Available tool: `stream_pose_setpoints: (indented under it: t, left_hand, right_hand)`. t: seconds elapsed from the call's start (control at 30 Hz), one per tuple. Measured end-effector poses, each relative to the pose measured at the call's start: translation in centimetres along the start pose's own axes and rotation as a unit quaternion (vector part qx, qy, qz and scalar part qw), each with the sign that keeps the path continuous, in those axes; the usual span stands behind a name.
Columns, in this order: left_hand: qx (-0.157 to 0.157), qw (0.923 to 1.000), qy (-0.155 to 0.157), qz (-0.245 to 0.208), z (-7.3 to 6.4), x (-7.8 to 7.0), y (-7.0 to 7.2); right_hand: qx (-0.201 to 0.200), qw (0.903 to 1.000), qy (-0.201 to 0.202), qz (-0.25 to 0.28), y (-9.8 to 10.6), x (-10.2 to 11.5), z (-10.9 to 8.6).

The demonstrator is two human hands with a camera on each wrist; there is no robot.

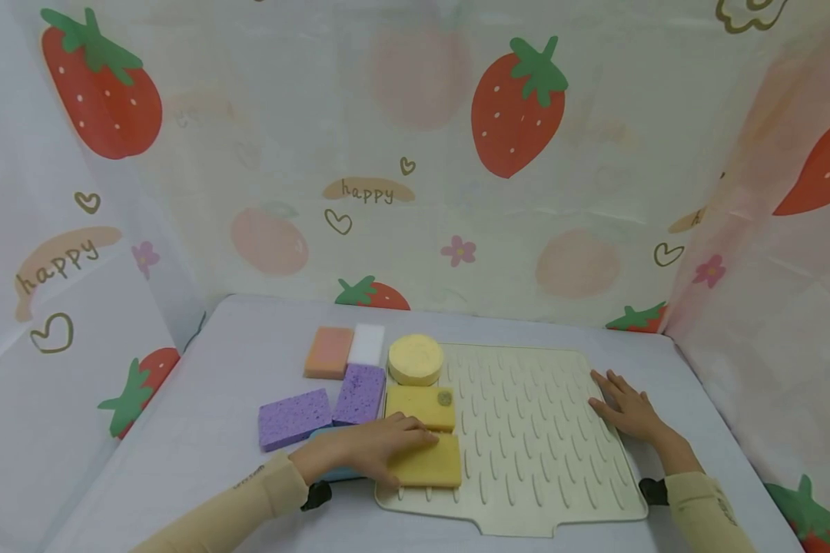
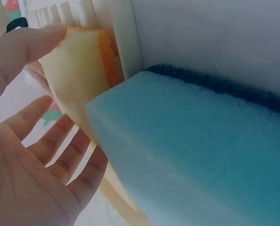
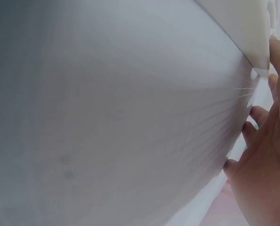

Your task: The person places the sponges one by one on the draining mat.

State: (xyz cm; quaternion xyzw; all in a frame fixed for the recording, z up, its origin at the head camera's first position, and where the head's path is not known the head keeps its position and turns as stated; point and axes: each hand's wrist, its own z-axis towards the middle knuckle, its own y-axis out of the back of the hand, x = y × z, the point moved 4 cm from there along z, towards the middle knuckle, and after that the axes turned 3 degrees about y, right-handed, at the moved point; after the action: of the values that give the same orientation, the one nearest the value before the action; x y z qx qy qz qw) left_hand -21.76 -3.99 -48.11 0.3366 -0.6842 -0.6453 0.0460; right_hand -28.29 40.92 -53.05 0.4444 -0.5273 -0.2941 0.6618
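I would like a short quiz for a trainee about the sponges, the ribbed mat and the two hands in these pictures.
1. True or false: the left hand rests on the yellow sponge at the near left corner of the ribbed mat.
2. Which thing lies on the mat's far left corner?
A. the round yellow sponge
B. the orange sponge
C. the white sponge
3. Fill in: the right hand lies flat on the mat's ____ edge.

Key
1. True.
2. A; the orange and white ones lie on the table, left of the mat.
3. Right.
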Motion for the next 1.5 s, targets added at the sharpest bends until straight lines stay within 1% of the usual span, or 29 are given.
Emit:
stream_pose_setpoints:
  t: [0.2,0.43,0.67,0.87,1.03,1.17,1.23,1.37,1.43,1.5]
  left_hand:
    - [-0.002,1.0,0.002,0.0,-0.2,-0.1,0.1]
    - [0.0,1.0,0.004,-0.004,-0.3,0.2,0.1]
    - [0.009,0.9998,0.016,-0.008,-0.3,0.3,0.1]
    - [0.005,0.9997,0.021,-0.013,-0.6,0.7,0.3]
    - [-0.008,0.9987,0.031,-0.04,-1.1,1.5,0.6]
    - [-0.022,0.9974,0.032,-0.061,-1.7,1.9,1.1]
    - [-0.027,0.9965,0.038,-0.07,-2.1,2.0,1.4]
    - [-0.035,0.9938,0.064,-0.084,-3.0,2.4,1.9]
    - [-0.046,0.9926,0.07,-0.087,-3.4,2.8,2.3]
    - [-0.063,0.9918,0.07,-0.086,-3.8,3.3,2.7]
  right_hand:
    - [0.003,1.0,0.0,-0.004,0.0,0.1,0.1]
    - [0.001,1.0,0.002,-0.001,-0.2,-0.1,0.1]
    - [0.002,1.0,0.0,-0.003,-0.2,-0.3,0.1]
    - [0.003,1.0,-0.002,0.0,-0.1,-0.2,0.1]
    - [0.005,1.0,-0.004,-0.002,0.0,-0.1,0.1]
    - [0.005,1.0,-0.004,-0.004,0.1,-0.1,0.1]
    - [0.004,1.0,-0.003,-0.004,0.1,0.0,0.1]
    - [0.002,1.0,0.0,0.001,0.1,0.0,0.0]
    - [0.001,1.0,0.001,0.003,0.1,0.1,0.0]
    - [0.001,1.0,0.001,0.005,0.1,0.1,-0.1]
